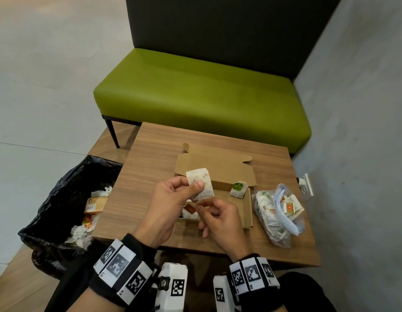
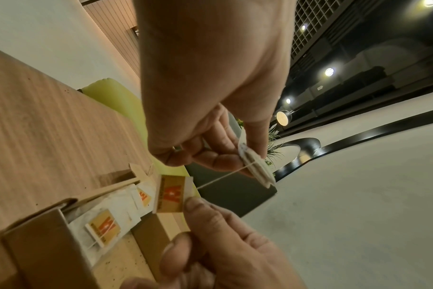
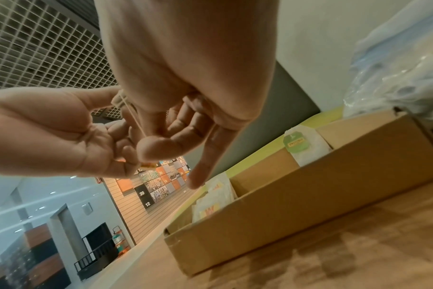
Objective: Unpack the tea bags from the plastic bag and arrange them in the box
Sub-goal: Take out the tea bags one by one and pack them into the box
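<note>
My left hand pinches a white tea bag upright above the open cardboard box. Its string runs down to an orange tag, which my right hand pinches between thumb and forefinger just below. In the left wrist view the left hand grips the tea bag edge-on and the string is taut. Tea bags with orange tags lie in the box's near left end. A tea bag with a green tag leans at its far right. The plastic bag lies right of the box, holding more tea bags.
A small wooden table carries everything. A bin lined with a black bag, holding wrappers, stands at its left edge. Behind the table is a green bench. A grey wall with a socket runs close on the right.
</note>
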`<state>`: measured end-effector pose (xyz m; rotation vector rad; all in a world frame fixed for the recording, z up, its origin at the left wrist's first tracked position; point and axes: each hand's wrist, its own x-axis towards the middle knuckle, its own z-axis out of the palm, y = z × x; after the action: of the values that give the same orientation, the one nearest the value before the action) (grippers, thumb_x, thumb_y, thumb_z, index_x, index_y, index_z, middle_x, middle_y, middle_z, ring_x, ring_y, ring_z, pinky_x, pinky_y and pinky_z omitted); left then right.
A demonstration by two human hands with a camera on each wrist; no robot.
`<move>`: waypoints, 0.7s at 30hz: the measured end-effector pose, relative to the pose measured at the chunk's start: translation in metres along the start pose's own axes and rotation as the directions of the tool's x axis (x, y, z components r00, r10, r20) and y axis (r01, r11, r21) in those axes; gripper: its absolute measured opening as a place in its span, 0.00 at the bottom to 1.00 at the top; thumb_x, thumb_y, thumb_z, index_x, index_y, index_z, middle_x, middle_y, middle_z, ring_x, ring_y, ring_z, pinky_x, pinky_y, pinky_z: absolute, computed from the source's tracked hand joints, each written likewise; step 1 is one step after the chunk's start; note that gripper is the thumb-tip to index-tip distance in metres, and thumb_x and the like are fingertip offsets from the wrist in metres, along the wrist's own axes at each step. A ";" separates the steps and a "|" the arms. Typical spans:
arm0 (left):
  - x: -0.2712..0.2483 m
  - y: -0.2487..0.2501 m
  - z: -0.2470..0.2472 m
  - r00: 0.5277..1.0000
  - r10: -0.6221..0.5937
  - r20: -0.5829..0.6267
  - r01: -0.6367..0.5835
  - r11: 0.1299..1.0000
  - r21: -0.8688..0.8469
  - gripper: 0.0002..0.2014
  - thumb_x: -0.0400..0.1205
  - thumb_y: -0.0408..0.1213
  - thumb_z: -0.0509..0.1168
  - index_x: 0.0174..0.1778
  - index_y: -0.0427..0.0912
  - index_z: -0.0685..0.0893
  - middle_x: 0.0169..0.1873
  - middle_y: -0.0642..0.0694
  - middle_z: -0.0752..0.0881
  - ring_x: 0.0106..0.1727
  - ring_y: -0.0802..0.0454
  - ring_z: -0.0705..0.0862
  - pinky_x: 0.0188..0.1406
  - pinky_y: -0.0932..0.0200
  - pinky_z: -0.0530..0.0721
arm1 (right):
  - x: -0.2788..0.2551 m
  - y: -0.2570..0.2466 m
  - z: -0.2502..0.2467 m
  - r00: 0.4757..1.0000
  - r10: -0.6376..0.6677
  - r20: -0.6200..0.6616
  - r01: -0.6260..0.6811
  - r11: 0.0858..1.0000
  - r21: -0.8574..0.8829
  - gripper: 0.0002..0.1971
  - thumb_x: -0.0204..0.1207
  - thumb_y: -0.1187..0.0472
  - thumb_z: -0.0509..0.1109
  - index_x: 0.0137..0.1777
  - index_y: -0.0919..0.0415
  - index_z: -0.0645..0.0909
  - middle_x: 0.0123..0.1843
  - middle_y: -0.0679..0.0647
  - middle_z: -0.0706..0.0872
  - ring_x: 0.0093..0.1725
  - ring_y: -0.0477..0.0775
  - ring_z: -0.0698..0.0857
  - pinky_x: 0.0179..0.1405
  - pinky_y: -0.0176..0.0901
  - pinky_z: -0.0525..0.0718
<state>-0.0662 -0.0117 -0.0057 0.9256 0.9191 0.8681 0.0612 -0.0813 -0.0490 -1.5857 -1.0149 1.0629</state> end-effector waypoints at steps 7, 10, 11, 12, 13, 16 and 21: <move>-0.006 -0.007 -0.001 0.996 -0.015 0.090 0.010 0.998 0.063 0.12 0.76 0.37 0.72 0.49 0.31 0.90 0.41 0.39 0.92 0.39 0.55 0.88 0.36 0.67 0.83 | 0.002 -0.001 -0.002 0.984 0.112 -0.139 -0.068 0.955 0.288 0.04 0.80 0.67 0.71 0.52 0.66 0.86 0.42 0.62 0.94 0.39 0.63 0.93 0.40 0.50 0.91; -0.010 -0.011 -0.001 0.995 -0.018 0.103 0.005 0.992 0.129 0.08 0.80 0.36 0.70 0.47 0.35 0.91 0.40 0.42 0.92 0.38 0.59 0.86 0.34 0.70 0.81 | 0.006 -0.006 -0.008 0.973 0.123 -0.197 -0.033 0.912 0.408 0.04 0.78 0.72 0.72 0.49 0.69 0.88 0.41 0.61 0.94 0.42 0.58 0.93 0.44 0.47 0.92; -0.010 -0.013 -0.002 0.995 -0.019 0.102 0.004 0.989 0.150 0.08 0.80 0.36 0.71 0.47 0.37 0.92 0.41 0.42 0.92 0.38 0.58 0.86 0.35 0.70 0.81 | 0.007 -0.009 -0.010 0.970 0.124 -0.211 -0.017 0.895 0.447 0.04 0.77 0.73 0.72 0.48 0.69 0.88 0.41 0.61 0.94 0.42 0.56 0.93 0.44 0.46 0.92; -0.010 -0.015 -0.002 0.995 -0.020 0.101 0.003 0.985 0.170 0.08 0.80 0.38 0.71 0.47 0.38 0.92 0.42 0.41 0.92 0.39 0.57 0.86 0.36 0.68 0.81 | 0.008 -0.012 -0.012 0.967 0.130 -0.217 -0.007 0.872 0.489 0.04 0.75 0.73 0.72 0.47 0.69 0.89 0.42 0.61 0.94 0.43 0.56 0.93 0.46 0.47 0.92; -0.011 -0.017 -0.001 0.995 -0.020 0.101 0.001 0.982 0.189 0.08 0.79 0.39 0.72 0.48 0.39 0.92 0.43 0.40 0.92 0.41 0.55 0.86 0.38 0.65 0.82 | 0.010 -0.014 -0.013 0.965 0.142 -0.220 -0.004 0.847 0.531 0.04 0.75 0.73 0.73 0.46 0.69 0.89 0.43 0.62 0.93 0.43 0.57 0.92 0.47 0.48 0.92; -0.011 -0.020 0.001 0.995 -0.012 0.095 -0.011 0.970 0.242 0.07 0.78 0.40 0.73 0.46 0.41 0.93 0.42 0.38 0.91 0.40 0.54 0.85 0.43 0.60 0.84 | 0.014 -0.017 -0.017 0.951 0.196 -0.240 -0.009 0.793 0.610 0.04 0.74 0.74 0.73 0.41 0.68 0.89 0.42 0.64 0.92 0.43 0.59 0.92 0.44 0.46 0.92; -0.012 -0.025 0.003 0.996 0.006 0.093 -0.033 0.956 0.291 0.05 0.79 0.38 0.73 0.42 0.41 0.93 0.40 0.38 0.91 0.39 0.53 0.85 0.41 0.62 0.83 | 0.014 -0.019 -0.020 0.951 0.254 -0.177 -0.089 0.773 0.628 0.10 0.75 0.74 0.72 0.55 0.65 0.85 0.47 0.64 0.93 0.47 0.60 0.92 0.45 0.48 0.91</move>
<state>-0.0620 -0.0317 -0.0242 1.2212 0.9761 0.7101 0.0821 -0.0687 -0.0289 -1.2311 -0.2862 1.1310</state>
